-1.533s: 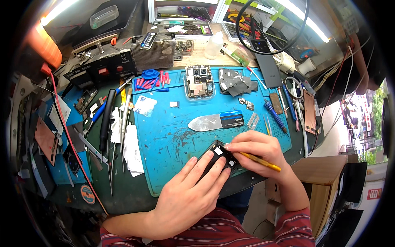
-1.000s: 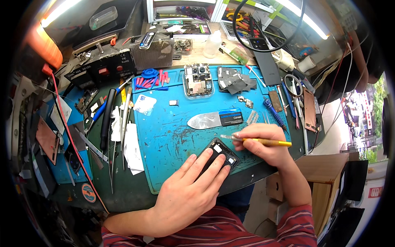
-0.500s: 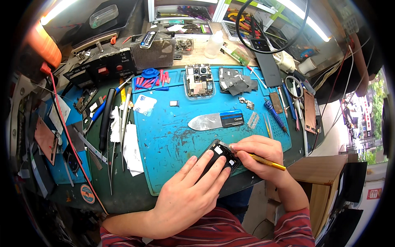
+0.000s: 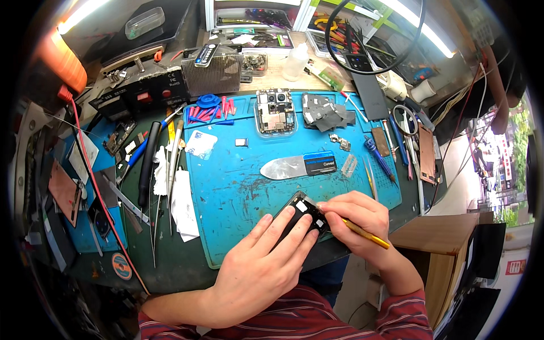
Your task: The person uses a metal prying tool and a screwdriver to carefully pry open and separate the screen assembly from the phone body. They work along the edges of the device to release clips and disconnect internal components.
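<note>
My left hand lies flat over a dark smartphone body, its fingers spread and straight and its thumb out of sight. The phone sits slanted near the mat's front edge, its upper end showing white patches beyond my fingertips. At that end, my right hand is closed round a slim, gold-handled, pen-shaped tool. The tool's rear sticks out to the lower right; its tip is hidden at my fingers. Just above the phone lies a flat metal pry blade with a black and blue grip.
On the blue mat are a circuit board with cameras, dark shields and a blue screwdriver. Tweezers and white paper lie to the left. A red cable runs down the left side.
The gold tool's rear end has swung slightly down and left as my right hand shifted a little at the phone's upper end. My left hand and the phone look unmoved.
</note>
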Demonstrator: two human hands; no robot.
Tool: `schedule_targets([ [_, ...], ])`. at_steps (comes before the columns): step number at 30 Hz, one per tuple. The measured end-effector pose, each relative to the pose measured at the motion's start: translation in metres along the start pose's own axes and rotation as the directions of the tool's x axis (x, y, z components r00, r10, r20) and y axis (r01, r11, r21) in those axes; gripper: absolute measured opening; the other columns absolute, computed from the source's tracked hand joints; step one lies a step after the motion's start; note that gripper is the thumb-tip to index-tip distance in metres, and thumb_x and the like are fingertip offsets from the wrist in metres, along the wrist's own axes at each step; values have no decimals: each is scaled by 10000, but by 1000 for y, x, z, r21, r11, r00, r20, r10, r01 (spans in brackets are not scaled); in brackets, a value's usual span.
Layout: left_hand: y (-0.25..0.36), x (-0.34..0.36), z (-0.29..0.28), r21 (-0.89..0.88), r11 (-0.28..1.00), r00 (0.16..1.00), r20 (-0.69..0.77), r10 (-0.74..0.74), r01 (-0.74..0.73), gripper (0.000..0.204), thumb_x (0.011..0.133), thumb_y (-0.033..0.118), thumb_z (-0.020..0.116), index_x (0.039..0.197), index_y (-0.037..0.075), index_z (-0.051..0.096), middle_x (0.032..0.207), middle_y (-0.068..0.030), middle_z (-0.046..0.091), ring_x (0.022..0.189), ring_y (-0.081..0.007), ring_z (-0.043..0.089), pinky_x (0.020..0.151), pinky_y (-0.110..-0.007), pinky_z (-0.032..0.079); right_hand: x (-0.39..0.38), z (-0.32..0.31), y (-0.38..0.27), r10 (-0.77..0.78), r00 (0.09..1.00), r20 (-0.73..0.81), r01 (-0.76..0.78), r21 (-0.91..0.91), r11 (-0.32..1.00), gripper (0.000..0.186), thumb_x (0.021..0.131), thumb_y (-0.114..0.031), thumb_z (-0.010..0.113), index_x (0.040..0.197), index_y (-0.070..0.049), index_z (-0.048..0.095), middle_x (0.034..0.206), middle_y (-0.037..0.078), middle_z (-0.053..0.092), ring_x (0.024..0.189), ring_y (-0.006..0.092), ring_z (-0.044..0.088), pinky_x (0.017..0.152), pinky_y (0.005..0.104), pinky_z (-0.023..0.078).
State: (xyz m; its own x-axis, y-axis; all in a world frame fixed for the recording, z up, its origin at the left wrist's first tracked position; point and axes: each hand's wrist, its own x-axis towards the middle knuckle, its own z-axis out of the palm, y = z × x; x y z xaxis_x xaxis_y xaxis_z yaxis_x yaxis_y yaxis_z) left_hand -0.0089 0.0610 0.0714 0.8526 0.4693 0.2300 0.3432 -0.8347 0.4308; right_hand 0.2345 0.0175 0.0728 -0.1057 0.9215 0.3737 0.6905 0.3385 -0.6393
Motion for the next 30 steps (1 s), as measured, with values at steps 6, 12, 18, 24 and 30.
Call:
schedule_targets([
  [6, -1, -1, 0, -4, 1000, 1000, -7, -3, 3, 654, 797, 222, 850, 1430, 132, 714, 1546, -89, 612, 1506, -331, 536, 1165, -509, 532, -14, -3, -5, 36, 999, -19, -37, -30, 999, 255, 870, 43, 808, 1121, 0, 806, 944, 125, 785, 813, 274, 749, 704, 362, 593],
  [12, 0, 2, -2, -9, 1000, 1000, -3, -2, 2, 660, 789, 214, 856, 1429, 128, 715, 1538, -92, 616, 1497, -341, 544, 1155, -514, 541, -2, 9, -6, 24, 996, -86, -26, -18, 1000, 257, 858, 45, 811, 1109, -7, 819, 938, 117, 786, 783, 265, 747, 690, 355, 590],
  [18, 0, 1, -1, -17, 1000, 1000, -4, -1, 1, 671, 782, 206, 860, 1431, 125, 711, 1532, -94, 622, 1486, -350, 554, 1148, -518, 545, -30, -7, -12, 80, 995, -62, -82, -35, 996, 271, 854, 64, 803, 1115, -8, 814, 914, 118, 779, 767, 262, 739, 684, 347, 582],
  [24, -1, 2, -5, -32, 999, 1000, 9, 2, -2, 678, 774, 196, 862, 1431, 126, 708, 1538, -96, 620, 1479, -356, 559, 1144, -520, 548, -33, -9, -11, 83, 996, -45, -84, -33, 996, 279, 862, 66, 806, 1133, 2, 807, 922, 123, 773, 779, 265, 736, 691, 347, 579],
  [30, 1, 3, -5, -19, 1000, 1000, 15, 4, -4, 686, 767, 194, 862, 1431, 129, 708, 1539, -98, 620, 1469, -358, 564, 1139, -520, 550, -27, -2, -13, 112, 989, -99, -110, 24, 994, 278, 846, 75, 803, 1115, 4, 814, 906, 125, 775, 773, 264, 749, 689, 340, 590],
])
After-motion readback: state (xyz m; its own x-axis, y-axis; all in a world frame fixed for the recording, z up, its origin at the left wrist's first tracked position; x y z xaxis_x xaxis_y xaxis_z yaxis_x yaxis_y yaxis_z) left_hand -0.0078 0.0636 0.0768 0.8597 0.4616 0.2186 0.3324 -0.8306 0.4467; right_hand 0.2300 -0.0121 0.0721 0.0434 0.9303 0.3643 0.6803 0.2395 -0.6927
